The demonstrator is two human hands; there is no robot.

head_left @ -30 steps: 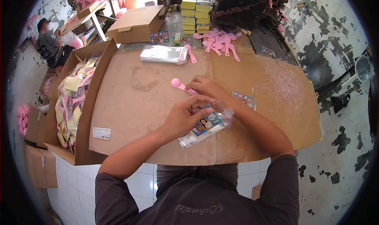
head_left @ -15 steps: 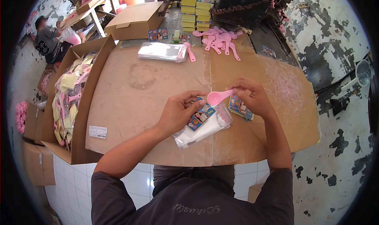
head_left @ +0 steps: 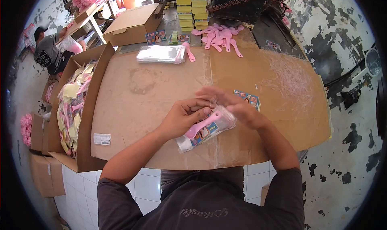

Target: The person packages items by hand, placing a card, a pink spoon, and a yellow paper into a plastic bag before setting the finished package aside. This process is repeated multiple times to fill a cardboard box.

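A pink measuring spoon and a printed card lie together at a clear plastic bag, on top of several more bags; the spoon seems to be inside it. My left hand is closed at the bag's upper edge, thumb against curled fingers. My right hand is blurred over the bag's flap end, with its fingers stretched out to the left and the thumb apart. Beside it, partly covered by my right hand, is a small stack of printed cards.
Cardboard covers the table. Pink spoons are heaped at the back, near a bag stack and card stacks. An open box of filled packets stands left. Plastic strips lie right. Another person works far left.
The spoon and card have gone from my hands to the bag, the spoon's handle now pointing up right. My right hand has let go of the spoon and moved left over the flap.
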